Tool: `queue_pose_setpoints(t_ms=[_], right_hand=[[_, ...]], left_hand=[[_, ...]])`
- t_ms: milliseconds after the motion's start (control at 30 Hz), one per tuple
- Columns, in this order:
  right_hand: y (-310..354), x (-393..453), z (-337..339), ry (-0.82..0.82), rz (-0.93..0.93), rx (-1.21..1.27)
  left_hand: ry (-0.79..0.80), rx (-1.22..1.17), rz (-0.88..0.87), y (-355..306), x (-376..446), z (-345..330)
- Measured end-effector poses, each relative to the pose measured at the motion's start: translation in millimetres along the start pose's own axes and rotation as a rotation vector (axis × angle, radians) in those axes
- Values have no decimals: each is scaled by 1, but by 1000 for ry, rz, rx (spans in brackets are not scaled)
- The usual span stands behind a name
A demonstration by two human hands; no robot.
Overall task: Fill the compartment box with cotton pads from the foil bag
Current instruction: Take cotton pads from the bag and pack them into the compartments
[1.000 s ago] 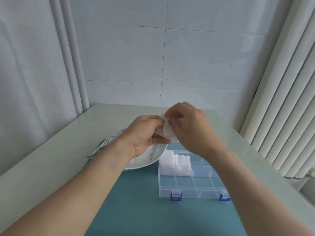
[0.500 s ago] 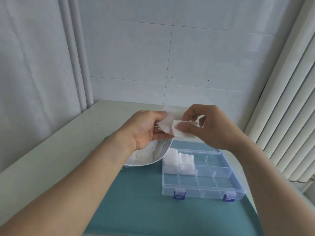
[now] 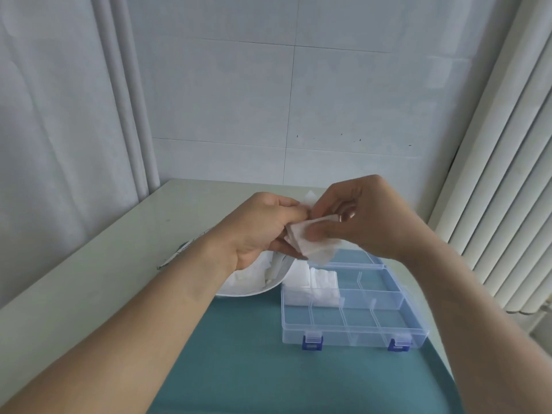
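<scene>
The pale counter runs back to the tiled wall, and its left edge and far left corner lie bare. A teal mat covers the near right part of the counter, with open mat along the near edge in front of everything else. One clear compartment box sits on the mat toward the counter's right edge, lid open behind it, two blue latches on its near wall. Its near row shows four bare compartments; cotton pads fill the far left compartments, and the far right ones are bare. One foil bag lies just left of the box, touching its far left corner, mouth open and white pads showing inside; part of it is hidden behind the left wrist.

Both hands are raised above the bag and the box's far edge, close together. The left hand has its fingers curled, its grip closed on a small stack of cotton pads. The right hand pinches one pad from that stack between thumb and fingers.
</scene>
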State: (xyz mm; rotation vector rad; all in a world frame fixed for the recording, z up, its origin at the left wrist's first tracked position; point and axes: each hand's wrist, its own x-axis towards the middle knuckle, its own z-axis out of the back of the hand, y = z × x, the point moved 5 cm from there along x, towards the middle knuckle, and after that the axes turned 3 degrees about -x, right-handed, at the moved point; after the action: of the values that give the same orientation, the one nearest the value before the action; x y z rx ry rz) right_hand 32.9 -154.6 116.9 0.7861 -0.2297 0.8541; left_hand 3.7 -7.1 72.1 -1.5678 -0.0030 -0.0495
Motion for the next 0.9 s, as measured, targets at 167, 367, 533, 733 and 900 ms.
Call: queue_pose_setpoints(t_ms=[167, 367, 533, 733, 900], right_hand=[[0, 3, -14, -48, 70, -171], [3, 2, -2, -103, 32, -87], [-7, -1, 9, 6, -124, 693], [-26, -1, -4, -85, -286, 420], [-28, -2, -9, -7, -311, 291]], left_hand=[[-33, -158, 121, 10, 4, 8], [-19, -281, 103, 9, 6, 9], [-40, -196, 20, 5, 6, 13], [15, -68, -44, 2, 5, 11], [157, -71, -14, 3, -3, 10]])
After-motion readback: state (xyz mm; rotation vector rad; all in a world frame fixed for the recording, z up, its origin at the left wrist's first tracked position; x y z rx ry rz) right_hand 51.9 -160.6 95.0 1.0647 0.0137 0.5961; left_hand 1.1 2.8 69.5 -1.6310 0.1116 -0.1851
